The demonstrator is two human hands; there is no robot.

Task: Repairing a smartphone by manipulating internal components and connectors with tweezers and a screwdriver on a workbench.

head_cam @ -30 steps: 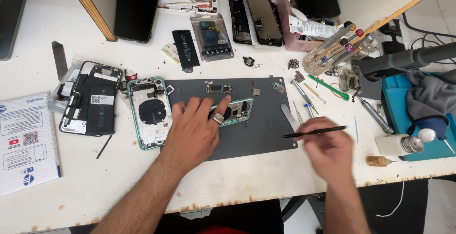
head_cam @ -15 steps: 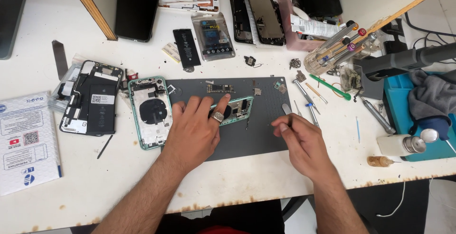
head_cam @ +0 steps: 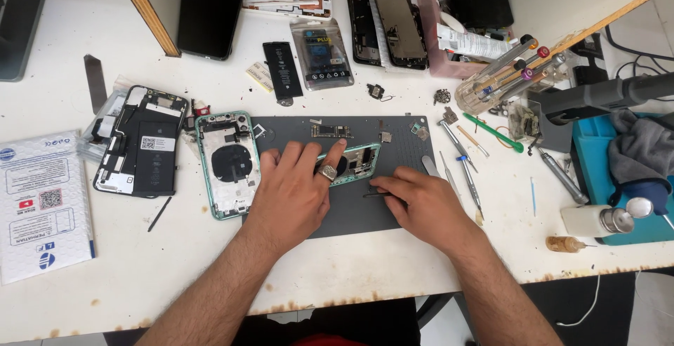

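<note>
Left hand [head_cam: 295,191] pressing flat, fingers spread, on green phone frame [head_cam: 354,163] atop grey mat [head_cam: 351,220]. Right hand [head_cam: 421,205] just beside, grip pinched shut around black tweezers [head_cam: 375,194].

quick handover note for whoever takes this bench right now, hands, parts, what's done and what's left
Left hand: pressing flat on the green phone frame on the grey mat.
Right hand: holding a thin black tool, tip at the frame's lower edge.
Done: green back housing lies open left of the mat; small board sits loose on the mat.
Left: the frame is not yet reassembled; metal tools lie right of the mat.
</note>
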